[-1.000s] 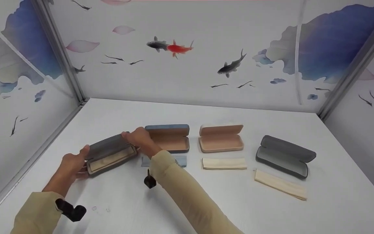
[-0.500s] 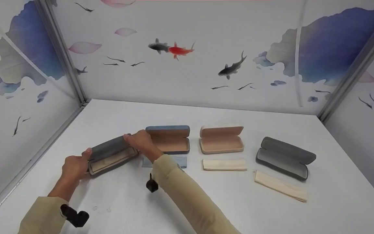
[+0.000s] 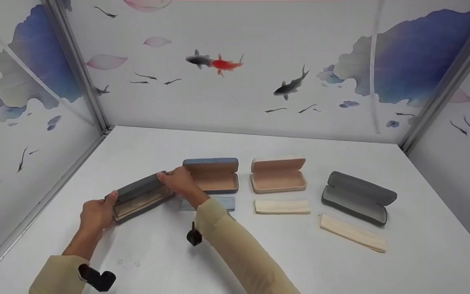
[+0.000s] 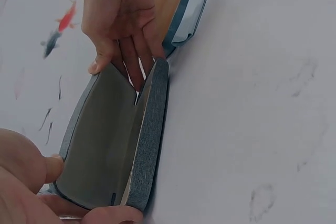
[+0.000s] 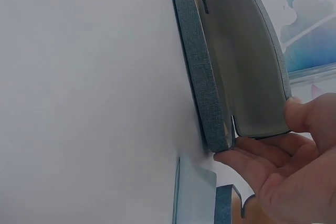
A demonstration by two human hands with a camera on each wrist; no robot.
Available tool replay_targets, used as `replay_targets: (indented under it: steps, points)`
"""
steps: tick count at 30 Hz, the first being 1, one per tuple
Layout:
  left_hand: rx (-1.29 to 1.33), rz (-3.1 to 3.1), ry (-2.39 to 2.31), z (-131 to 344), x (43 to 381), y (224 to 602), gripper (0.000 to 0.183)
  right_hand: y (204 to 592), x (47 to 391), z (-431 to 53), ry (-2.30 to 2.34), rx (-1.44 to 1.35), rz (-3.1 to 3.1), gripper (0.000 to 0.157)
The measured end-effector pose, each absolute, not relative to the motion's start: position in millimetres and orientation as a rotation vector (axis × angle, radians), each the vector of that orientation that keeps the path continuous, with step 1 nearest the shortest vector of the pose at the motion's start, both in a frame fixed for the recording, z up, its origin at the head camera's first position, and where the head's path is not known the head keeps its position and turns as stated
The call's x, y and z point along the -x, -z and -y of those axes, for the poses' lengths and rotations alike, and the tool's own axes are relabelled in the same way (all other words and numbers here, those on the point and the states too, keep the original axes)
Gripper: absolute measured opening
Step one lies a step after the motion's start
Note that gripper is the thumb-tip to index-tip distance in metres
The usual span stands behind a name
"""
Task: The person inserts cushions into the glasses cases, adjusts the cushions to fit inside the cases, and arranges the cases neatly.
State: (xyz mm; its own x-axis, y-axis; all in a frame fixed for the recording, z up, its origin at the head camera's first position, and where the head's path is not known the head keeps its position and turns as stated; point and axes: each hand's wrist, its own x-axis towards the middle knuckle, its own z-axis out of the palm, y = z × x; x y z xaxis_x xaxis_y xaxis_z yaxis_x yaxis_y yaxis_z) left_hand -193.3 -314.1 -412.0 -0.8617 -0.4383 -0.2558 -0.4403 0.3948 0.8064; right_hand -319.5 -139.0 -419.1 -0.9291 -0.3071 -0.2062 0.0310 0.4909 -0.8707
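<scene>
A dark grey glasses case stands at the left of the table, its lid partly lowered. Inside its base lies a folded beige cloth, mostly shaded by the lid. My left hand grips the near left end, thumb on the lid's edge and fingers about the base. At the opposite end, my right hand holds the case the same way, thumb on the lid's rim. Both wrist views show the case's grey lining and textured blue-grey base wall between the hands.
Three more cases stand open: a blue one, a pink one and a grey one. In front of them lie folded cloths: blue, cream and pale yellow. Printed walls enclose the table.
The lid of the left case has tilted further down over its base, hiding more of the cloth inside. Both hands have shifted slightly with it.
</scene>
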Motion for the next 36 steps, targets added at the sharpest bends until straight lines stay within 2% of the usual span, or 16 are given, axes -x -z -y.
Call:
replay_targets:
  steps: [7, 13, 22, 36]
  points:
    - [0.846, -2.616, -1.559, 308.7, 193.6, 415.0, 0.078, 422.4, 320.5, 130.7, 1.381, 0.32, -2.423, 0.039]
    - [0.862, -2.626, -1.57, 306.7, 190.2, 417.7, 0.076, 421.7, 321.7, 125.5, 1.378, 0.44, -2.392, 0.052]
    - [0.861, -2.632, -1.522, 312.8, 181.5, 422.0, 0.08, 427.2, 313.9, 132.6, 1.376, 0.386, -2.389, 0.033]
    - [0.797, -2.636, -1.54, 305.5, 187.7, 424.3, 0.07, 431.2, 316.2, 123.7, 1.375, 0.331, -2.385, 0.037]
